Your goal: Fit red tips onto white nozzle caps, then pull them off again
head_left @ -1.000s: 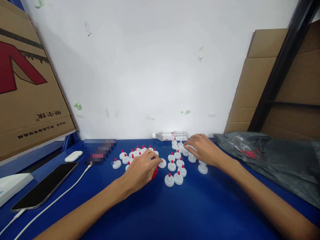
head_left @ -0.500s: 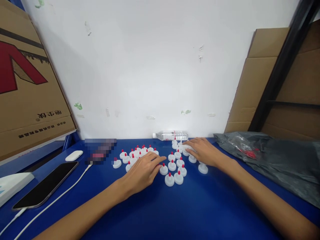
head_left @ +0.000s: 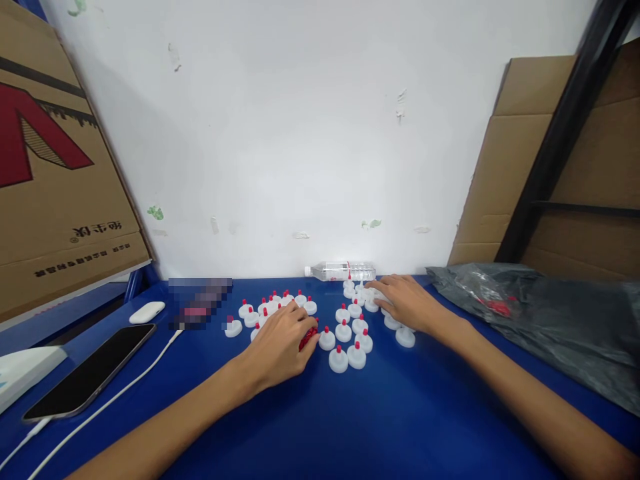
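My left hand (head_left: 283,341) rests low over the blue table, its fingers curled around small red caps (head_left: 309,338) that show between fingers and thumb. White squeeze-bottle lids with red tips stand around it: a group (head_left: 265,312) behind and to the left, and another lid (head_left: 327,339) just right of the thumb. Farther right, my right hand (head_left: 407,303) reaches over white lids without red tips, its fingers and thumb closed about a white lid (head_left: 373,297) that they partly cover. A bare white lid (head_left: 405,337) lies below that wrist.
A clear plastic bottle (head_left: 347,271) lies along the wall. To the left are a phone (head_left: 93,370) with a white cable, a white earbud case (head_left: 147,312) and a cardboard box (head_left: 65,153). A grey plastic bag (head_left: 550,313) covers the right side of the table.
My left fingers have curled inward and drawn back a little, and red caps now show in them. Under my right hand a white lid has shifted slightly right; the hand has hardly moved.
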{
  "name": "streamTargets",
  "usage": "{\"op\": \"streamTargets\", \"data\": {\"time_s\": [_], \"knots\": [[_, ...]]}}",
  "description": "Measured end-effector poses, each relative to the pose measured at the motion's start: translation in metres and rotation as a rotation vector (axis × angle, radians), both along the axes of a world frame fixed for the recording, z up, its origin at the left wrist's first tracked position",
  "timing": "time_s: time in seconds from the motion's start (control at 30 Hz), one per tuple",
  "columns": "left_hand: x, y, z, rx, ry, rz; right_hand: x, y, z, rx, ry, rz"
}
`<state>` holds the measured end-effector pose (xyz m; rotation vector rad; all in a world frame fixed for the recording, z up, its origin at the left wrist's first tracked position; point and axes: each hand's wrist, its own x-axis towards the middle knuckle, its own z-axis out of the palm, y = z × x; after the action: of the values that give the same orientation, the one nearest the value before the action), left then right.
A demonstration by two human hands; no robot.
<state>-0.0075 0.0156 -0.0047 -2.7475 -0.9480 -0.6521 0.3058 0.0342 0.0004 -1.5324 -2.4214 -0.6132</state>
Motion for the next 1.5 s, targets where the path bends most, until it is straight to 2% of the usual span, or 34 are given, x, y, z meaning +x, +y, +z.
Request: {"op": "streamTargets", "data": {"time_s": [0.23,0.53,0.83,1.13,1.27,1.5], "knots": [[0.003,-0.003,0.001,-0.003,0.055,0.046,0.001,0.0,0.005,0.037,0.024,0.049],[0.003,-0.002,-0.002,-0.015,0.112,0.053,-0.008,-0.008,0.014,0.078,0.261,0.089],[0.003,-0.002,0.0,-0.037,0.181,0.065,-0.011,-0.006,0.008,0.087,0.282,0.042],[0.001,0.003,-0.004,-0.01,0.198,0.023,-0.017,-0.011,0.012,0.104,0.272,-0.002],[0.0,0.004,0.0,-0.033,0.188,0.025,-0.019,-0.011,0.012,0.11,0.287,0.006],[-0.006,0.003,0.009,-0.113,0.136,-0.05,-0.021,-0.012,0.012,0.081,0.311,0.007]]}}
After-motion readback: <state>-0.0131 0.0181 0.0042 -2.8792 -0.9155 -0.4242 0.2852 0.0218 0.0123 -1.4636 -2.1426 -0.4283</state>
